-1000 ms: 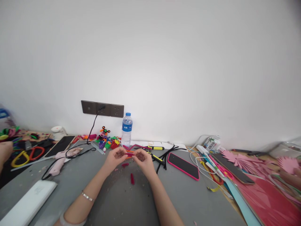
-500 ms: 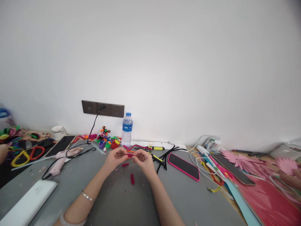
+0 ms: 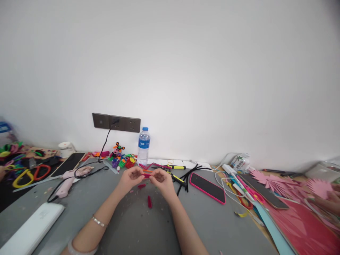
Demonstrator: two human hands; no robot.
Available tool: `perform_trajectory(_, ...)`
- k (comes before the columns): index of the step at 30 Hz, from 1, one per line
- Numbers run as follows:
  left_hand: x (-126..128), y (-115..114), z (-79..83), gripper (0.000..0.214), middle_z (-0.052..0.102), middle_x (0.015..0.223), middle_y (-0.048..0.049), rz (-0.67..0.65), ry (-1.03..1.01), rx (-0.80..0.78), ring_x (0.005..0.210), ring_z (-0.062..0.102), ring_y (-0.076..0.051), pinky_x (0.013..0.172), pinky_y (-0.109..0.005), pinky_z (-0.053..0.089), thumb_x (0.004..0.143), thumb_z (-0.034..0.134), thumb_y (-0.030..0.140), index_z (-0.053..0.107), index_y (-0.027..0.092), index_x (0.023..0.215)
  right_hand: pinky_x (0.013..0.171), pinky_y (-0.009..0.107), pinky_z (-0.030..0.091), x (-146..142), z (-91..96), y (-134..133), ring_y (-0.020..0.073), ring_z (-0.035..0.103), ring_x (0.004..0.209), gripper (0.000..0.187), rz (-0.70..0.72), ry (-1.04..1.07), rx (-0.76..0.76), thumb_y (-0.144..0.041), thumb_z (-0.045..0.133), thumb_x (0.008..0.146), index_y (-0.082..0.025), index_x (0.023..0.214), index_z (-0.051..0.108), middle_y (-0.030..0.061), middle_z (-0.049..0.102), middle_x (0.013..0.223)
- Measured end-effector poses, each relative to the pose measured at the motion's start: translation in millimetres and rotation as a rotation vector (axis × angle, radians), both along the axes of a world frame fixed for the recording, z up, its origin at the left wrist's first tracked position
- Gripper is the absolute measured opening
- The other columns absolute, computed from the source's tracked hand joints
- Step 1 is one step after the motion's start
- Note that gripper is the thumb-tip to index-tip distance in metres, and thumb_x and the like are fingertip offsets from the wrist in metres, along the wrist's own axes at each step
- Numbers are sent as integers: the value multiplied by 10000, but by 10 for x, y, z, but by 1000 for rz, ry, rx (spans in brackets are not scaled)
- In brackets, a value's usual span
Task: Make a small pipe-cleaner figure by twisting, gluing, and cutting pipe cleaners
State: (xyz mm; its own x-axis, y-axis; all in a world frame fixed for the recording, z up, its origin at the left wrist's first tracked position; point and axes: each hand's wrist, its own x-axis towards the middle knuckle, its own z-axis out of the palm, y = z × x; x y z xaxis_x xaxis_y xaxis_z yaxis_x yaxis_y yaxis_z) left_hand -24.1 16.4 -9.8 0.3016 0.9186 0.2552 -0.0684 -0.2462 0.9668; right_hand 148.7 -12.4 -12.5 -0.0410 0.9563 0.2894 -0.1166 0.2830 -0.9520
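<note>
Admittedly, our fingertips [image 3: 153,179] hide both ends of the magenta strip [image 3: 146,175], its visible part thin and straight, which our left hand [image 3: 130,180] and right hand [image 3: 162,181] pinch over the grey table [image 3: 132,226]; we cannot tell whether the orange strip [image 3: 147,171] behind joins it.

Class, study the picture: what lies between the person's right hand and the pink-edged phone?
Between the right hand and the pink-edged phone, the head view shows a black-and-yellow tool handle and several black strips.
</note>
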Motion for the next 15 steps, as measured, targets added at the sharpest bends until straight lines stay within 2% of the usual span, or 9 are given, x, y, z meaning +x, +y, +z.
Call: perform_trajectory(15,-2,-5,-6,164,568,710,18,-18,-28,9,694,552,-130,689,-256,504,675,710,262,590,161,719,564,249,432,5,-55,19,128,540,577,213,14,10,-7,-353,728,695,-186,724,599,-16,579,648)
